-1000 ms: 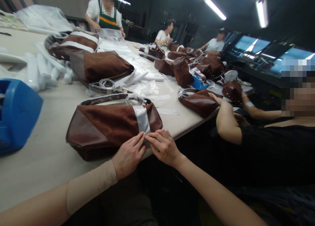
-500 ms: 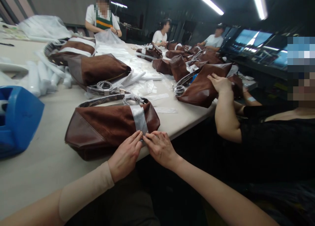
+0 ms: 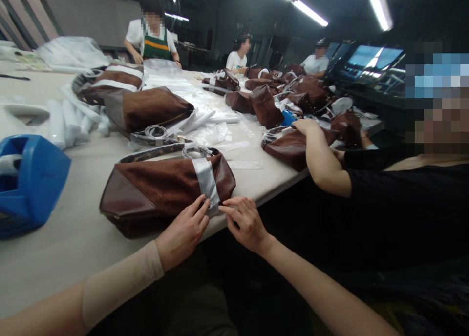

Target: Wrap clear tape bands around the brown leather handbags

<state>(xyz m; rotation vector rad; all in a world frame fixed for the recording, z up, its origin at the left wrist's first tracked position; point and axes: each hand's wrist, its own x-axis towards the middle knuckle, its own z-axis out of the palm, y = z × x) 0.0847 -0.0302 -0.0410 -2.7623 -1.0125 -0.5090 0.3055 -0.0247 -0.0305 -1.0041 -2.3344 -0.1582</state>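
From my end: the bench (image 3: 80, 248) carries the bag (image 3: 161, 189), which lies right by the front edge, so I'd brace it before pushing on anything. My left hand (image 3: 183, 233) and right hand (image 3: 249, 223) are both down at the low end of the pale band (image 3: 206, 178) across the bag's right part. Left fingers (image 3: 196, 205) rest on it, right ones are bent just beside it; can't tell if either pinches. I'd pin with 1 hand, smooth with the other, gently, so it doesn't crease.
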